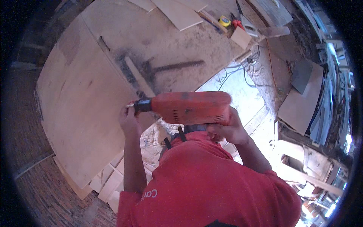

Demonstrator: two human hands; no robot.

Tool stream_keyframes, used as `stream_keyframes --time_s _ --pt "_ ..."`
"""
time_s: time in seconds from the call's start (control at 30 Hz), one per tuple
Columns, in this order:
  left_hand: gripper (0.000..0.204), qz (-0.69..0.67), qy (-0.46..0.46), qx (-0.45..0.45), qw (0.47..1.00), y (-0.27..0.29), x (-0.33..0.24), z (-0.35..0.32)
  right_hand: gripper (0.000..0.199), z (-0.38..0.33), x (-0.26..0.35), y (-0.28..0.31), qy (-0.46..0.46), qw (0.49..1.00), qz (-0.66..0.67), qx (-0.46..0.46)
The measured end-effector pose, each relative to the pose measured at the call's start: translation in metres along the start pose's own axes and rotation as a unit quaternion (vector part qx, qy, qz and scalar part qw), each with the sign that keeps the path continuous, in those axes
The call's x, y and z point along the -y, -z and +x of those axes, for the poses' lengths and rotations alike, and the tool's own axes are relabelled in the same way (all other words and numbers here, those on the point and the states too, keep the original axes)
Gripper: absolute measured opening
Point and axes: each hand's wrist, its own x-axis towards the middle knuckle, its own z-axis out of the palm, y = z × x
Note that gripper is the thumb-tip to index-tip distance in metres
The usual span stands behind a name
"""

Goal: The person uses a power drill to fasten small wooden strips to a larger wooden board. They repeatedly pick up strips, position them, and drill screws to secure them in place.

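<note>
A red power drill [191,108] with a black front end [143,106] lies level across the view in front of my red shirt, its nose pointing left. My right hand [228,128] is wrapped round its handle at the right end. At the nose, the fingers of my left hand [130,120] are pinched round the small tip; the exact part between them is too small to make out. Beneath the drill's nose, a large plywood panel [87,98] lies on the worktop. Beyond the drill are a pale wooden stick [138,75] and a dark bar [177,66].
Toward the far right lie a yellow tape measure [224,20], a red-handled tool [237,24] and a handsaw [248,28]. Thin sheets [176,15] rest at the far edge. Dark cables [228,73] run right of the drill. Boards [300,104] lean at the right.
</note>
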Motion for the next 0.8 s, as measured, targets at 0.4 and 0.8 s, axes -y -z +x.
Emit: stream_keyframes --time_s 0.4,0.8 --pt "0.018 -0.098 -0.103 -0.153 0.978 0.334 0.009 -0.208 0.054 -0.049 -0.08 -0.272 0.076 0.94 -0.177 0.281" --pt "0.019 -0.606 -0.216 -0.232 0.73 0.385 -0.028 -0.269 0.053 0.001 -0.118 -0.407 0.007 0.854 -0.394 0.341"
